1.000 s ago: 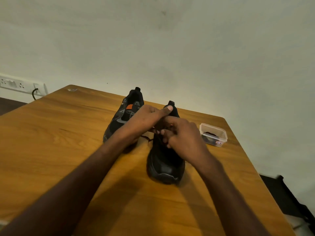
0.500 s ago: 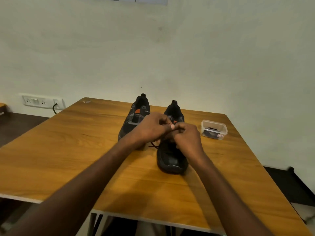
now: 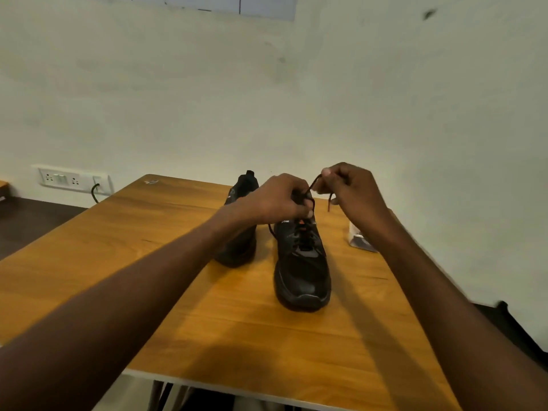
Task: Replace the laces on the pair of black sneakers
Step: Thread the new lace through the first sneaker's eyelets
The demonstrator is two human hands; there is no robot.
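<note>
the near sneaker stands on the wooden table, toe toward the camera, heel away, directly below both hands. the right hand pinches the black lace and holds it up above the tongue. the left hand curls its fingers around the lace at the collar. the second sneaker stands beside it, partly hidden by the left forearm.

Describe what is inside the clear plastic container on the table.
The clear plastic container holds something dark, probably coiled laces. The right forearm covers most of it, so the rest of its contents cannot be seen.
</note>
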